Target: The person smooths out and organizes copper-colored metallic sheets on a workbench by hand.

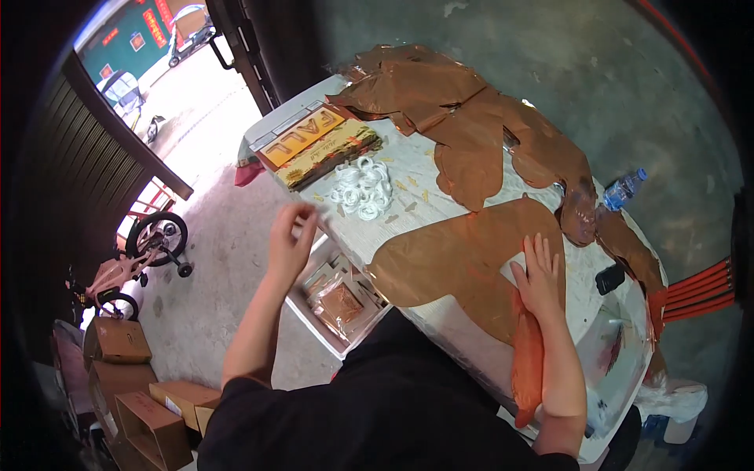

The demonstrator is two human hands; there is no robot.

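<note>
A large flat brown foil sheet (440,251) lies on the white table (404,212) in front of me. My right hand (538,275) rests palm down on its right part, fingers spread. Under my right forearm an orange-brown strip (526,361) hangs toward the table's near edge. My left hand (294,235) is raised off the table's left edge, fingers bent and partly blurred; whether it holds anything cannot be made out. Close to it on the table are white ribbon coils (363,188) and printed FALL packages (314,145).
More brown foil pieces (471,118) cover the far side. A water bottle (624,190) and a black object (609,279) are at the right. A white bin (342,345) with packets stands below the near edge. Cardboard boxes (153,428) and a small bicycle (118,271) are at left.
</note>
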